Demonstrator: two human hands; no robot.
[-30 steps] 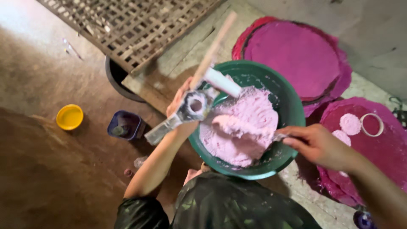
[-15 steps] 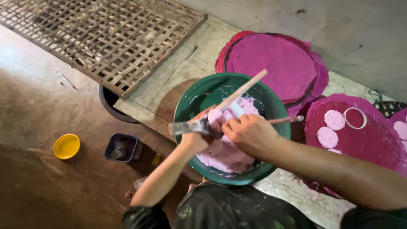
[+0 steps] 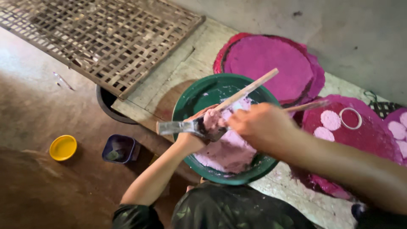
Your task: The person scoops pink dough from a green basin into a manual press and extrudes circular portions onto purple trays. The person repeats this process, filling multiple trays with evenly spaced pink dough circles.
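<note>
Head view: pink dough (image 3: 231,150) in green bowl (image 3: 193,99) beneath both hands

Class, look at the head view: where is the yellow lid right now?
The yellow lid lies on the brown floor at the far left, just left of the small blue tub and well away from the green bowl.

The left hand (image 3: 199,129) is held closed, forearm angled upward; the right hand (image 3: 258,127) is clenched just beside it.
</note>
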